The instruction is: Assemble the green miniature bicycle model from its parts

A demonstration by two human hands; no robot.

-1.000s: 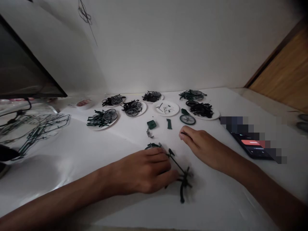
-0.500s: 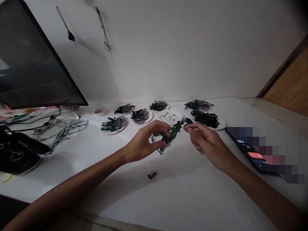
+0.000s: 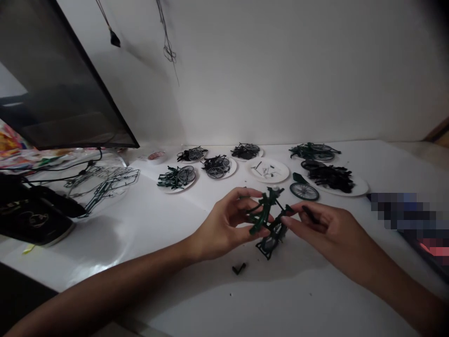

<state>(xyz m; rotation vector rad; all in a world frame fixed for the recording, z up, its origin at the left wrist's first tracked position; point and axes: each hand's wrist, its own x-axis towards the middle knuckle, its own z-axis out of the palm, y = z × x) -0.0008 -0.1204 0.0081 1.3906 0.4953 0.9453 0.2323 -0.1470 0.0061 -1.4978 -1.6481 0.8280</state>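
Observation:
My left hand (image 3: 224,224) is closed round a small green model bicycle (image 3: 265,213), thumb and fingers on its frame. Its lower end, with a spoked wheel and a dark rack or stand, hangs above the table. My right hand (image 3: 322,229) pinches a small dark part (image 3: 288,210) against the bicycle's side; that part's exact kind I cannot make out. A short black stick-like piece (image 3: 310,215) also sits between the right fingers. Behind the hands, a loose spoked wheel with a green fender (image 3: 304,189) lies on the table. A bent black piece (image 3: 239,268) lies in front.
White plates hold black and green bicycle parts, including one (image 3: 177,180) at left and another (image 3: 359,187) at right. A plate (image 3: 250,174) carries small pieces. Wire-like part frames (image 3: 112,185) and a black case (image 3: 35,215) lie left, beneath a monitor (image 3: 70,84). A phone (image 3: 421,248) lies right.
The view has shifted right. The bicycle has turned more upright and come nearer. My right fingers have moved onto its side, and the loose fendered wheel behind now shows fully.

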